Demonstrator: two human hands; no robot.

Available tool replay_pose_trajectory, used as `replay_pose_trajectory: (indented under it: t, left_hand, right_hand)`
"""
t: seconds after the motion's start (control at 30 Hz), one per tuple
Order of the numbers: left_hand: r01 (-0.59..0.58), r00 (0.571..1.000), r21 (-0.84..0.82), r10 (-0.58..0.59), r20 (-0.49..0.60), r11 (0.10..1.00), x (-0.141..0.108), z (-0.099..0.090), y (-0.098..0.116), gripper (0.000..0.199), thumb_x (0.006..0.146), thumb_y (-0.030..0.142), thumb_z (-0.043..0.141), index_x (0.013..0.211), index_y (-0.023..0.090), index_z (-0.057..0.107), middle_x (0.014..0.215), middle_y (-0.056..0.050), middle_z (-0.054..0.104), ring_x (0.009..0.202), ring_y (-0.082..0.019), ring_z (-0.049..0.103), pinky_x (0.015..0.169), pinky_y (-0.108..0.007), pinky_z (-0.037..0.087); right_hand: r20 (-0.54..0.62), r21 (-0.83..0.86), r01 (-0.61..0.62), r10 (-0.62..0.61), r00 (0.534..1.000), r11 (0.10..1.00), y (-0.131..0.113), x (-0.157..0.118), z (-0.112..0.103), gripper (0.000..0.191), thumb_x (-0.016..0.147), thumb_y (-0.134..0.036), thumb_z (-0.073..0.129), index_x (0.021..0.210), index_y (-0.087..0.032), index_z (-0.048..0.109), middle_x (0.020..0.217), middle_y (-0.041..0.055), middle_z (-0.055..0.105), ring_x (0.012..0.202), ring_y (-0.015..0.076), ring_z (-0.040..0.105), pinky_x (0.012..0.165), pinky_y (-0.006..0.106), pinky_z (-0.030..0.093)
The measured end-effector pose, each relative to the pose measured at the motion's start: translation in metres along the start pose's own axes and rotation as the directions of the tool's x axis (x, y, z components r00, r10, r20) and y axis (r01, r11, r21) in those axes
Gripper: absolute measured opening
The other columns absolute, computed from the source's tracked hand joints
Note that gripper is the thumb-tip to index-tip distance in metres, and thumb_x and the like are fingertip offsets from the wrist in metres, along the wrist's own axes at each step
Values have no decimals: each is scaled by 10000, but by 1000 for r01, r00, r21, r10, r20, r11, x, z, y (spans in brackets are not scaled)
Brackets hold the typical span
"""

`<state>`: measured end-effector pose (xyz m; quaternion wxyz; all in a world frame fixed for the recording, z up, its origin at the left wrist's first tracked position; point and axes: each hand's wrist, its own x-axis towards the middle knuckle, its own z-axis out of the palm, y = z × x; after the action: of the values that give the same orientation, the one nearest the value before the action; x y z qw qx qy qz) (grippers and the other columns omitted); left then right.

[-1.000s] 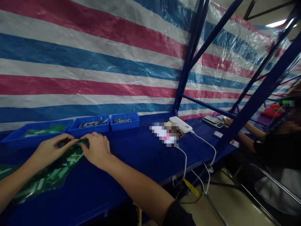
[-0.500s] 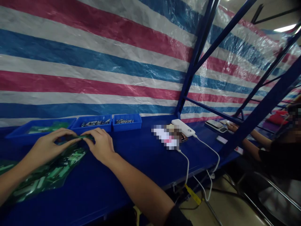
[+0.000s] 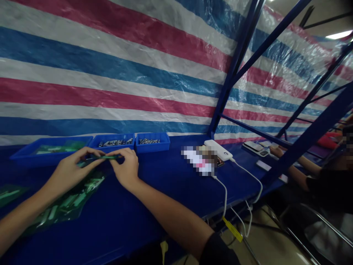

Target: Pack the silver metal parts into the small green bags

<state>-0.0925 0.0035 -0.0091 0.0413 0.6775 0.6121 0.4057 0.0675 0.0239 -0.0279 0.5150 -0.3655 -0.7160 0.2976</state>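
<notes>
The left hand [image 3: 68, 169] and right hand [image 3: 127, 166] pinch a green plastic bag [image 3: 73, 200], fingers nearly closed. A gentle, even hold should keep it steady.

Free across the desk [image 3: 162, 176] from right hand [image 3: 128, 167] to white cable [image 3: 226, 195], but with blue trays [image 3: 153, 147] just ahead.

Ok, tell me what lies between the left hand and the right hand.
In the head view, a narrow piece of green plastic, held by both, lies between the left hand and the right hand. What exactly it is, I can't tell.
</notes>
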Motion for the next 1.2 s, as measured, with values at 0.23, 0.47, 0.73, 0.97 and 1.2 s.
replay_pose_trajectory:
  t: [0.23,0.47,0.73,0.97,1.2]
  left_hand:
    - [-160,987,-33,161,15,987,-3,4,6,354,679,533,559,846,222,590,991,-61,651,933,-226,580,808,-349,448]
    - [-18,982,-52,8,-187,998,1,-15,3,350,692,488,590,883,196,622,851,-46,675,788,-187,610,716,-299,468]
    - [251,637,-162,-289,-714,954,4,-74,-69,379,678,399,626,964,151,606,841,-57,670,786,-176,624,768,-288,453]
    - [320,694,-33,-258,-672,947,2,-68,-89,367,732,302,580,1087,215,547,781,-5,644,849,-206,618,905,-394,335]
    - [257,733,36,-171,-658,966,1,-64,-86,310,777,278,537,1081,217,521,835,-20,654,883,-197,600,904,-364,318]
  right_hand:
    - [-18,48,-67,68,998,997,4,1,-1,135,807,-195,553,821,-279,658,1082,-28,618,1080,161,505,901,361,418]
    - [-22,241,-116,125,992,963,11,-4,12,410,720,-417,620,1074,-220,563,753,-4,669,737,155,624,676,274,467]
    - [-1,258,-95,99,995,961,3,-13,9,376,746,-469,545,945,-155,603,603,-1,644,586,143,592,583,240,422]
    - [48,252,-123,114,992,960,2,-17,10,391,767,-508,506,888,-153,616,605,29,650,542,152,575,522,242,389]
    - [114,252,-124,98,989,960,-1,-21,11,357,788,-489,489,864,-168,626,623,42,650,592,176,592,548,259,401]
